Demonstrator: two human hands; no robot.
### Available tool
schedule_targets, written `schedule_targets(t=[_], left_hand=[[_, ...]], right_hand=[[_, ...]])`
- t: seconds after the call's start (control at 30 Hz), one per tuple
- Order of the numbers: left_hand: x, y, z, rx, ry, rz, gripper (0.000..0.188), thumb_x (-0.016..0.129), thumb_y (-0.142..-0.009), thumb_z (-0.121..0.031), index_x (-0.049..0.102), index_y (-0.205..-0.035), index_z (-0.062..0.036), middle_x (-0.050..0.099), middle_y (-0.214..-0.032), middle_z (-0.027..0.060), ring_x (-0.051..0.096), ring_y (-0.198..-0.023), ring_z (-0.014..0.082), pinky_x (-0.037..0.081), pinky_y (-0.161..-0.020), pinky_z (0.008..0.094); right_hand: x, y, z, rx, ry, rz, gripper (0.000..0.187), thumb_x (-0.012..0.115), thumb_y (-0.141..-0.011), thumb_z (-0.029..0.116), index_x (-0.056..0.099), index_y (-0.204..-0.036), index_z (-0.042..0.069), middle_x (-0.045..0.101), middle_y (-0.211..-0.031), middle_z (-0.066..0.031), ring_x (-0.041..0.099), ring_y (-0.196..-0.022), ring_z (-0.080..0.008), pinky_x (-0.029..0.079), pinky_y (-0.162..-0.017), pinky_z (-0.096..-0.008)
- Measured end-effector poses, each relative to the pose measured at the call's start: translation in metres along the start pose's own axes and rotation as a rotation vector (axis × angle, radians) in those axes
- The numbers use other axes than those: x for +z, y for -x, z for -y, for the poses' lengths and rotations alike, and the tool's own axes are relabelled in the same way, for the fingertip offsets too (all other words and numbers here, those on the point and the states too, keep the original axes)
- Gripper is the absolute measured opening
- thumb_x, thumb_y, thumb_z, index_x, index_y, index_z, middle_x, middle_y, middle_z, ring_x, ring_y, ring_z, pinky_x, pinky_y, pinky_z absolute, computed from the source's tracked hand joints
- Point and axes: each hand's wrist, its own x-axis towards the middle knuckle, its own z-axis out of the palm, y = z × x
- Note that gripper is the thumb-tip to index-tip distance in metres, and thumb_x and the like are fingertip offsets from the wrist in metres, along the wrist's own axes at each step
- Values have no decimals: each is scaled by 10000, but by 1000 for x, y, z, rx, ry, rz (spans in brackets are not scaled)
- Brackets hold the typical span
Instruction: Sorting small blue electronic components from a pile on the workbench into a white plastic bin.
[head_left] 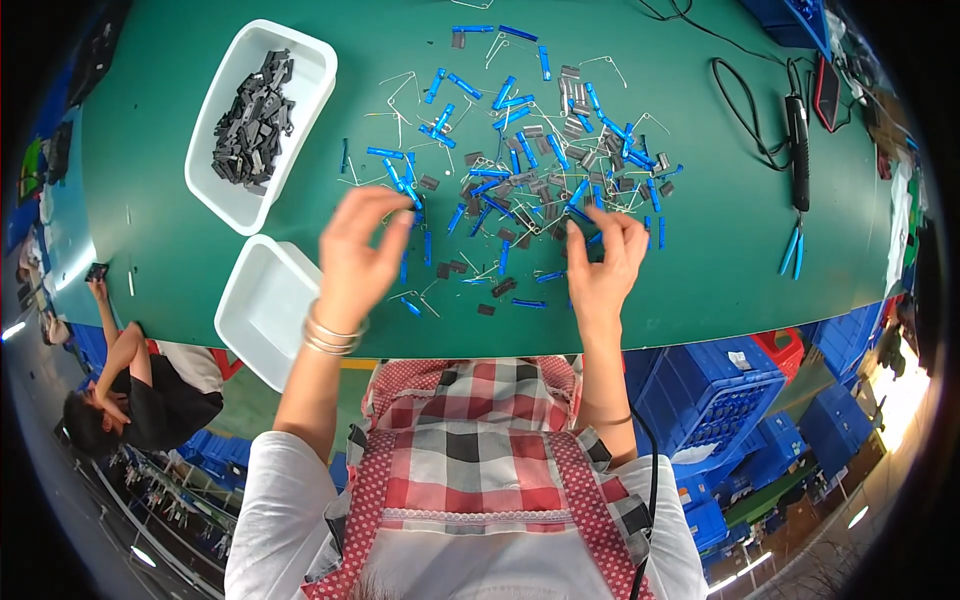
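I had the blue pieces [545, 63] and dark bits [503, 287] spread over the counter [710, 280] in front of me, probably for easy reach, with black parts [255, 125] in a tub [312, 90], likely kept separate. My left hand [362, 250] and right hand [605, 270] curled down among the blue ones, but fingers hid the tips, so couldn't tell if either gripped anything.

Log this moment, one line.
left hand: at blue strips, grip unclear; right hand: same; far white tub: black plastic pieces; black corded tool: at right
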Motion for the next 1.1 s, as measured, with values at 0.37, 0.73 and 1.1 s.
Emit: schedule_targets(t=[0.37, 0.73, 1.1], left_hand=[[55, 1, -8, 116, -10, 148, 178, 713, -801, -9, 698, -978, -20, 578, -941, 105, 589, -887, 283, 494, -766, 373], [64, 9, -18, 57, 98, 172, 146, 691, -814, -9, 684, -960, -13, 569, -936, 108, 600, -857, 290, 507, -749, 377], [47, 26, -6, -5, 67, 446, 143, 736, -816, -168, 671, -887, -62, 621, -797, 74, 633, -661, 270, 509, -593, 383]], right_hand=[[11, 4, 12, -22, -146, 179, 111, 749, -782, 90, 662, -849, 73, 598, -947, -69, 515, -927, -276, 366, -815, -405], [13, 11, 19, -129, 76, 327, 208, 754, -723, 80, 650, -904, 68, 543, -1105, -97, 470, -1071, -326, 344, -878, -466], [-18, 0, 6, 53, -27, 115, 125, 713, -785, 0, 607, -841, 37, 609, -768, -89, 578, -643, -245, 459, -569, -378]])
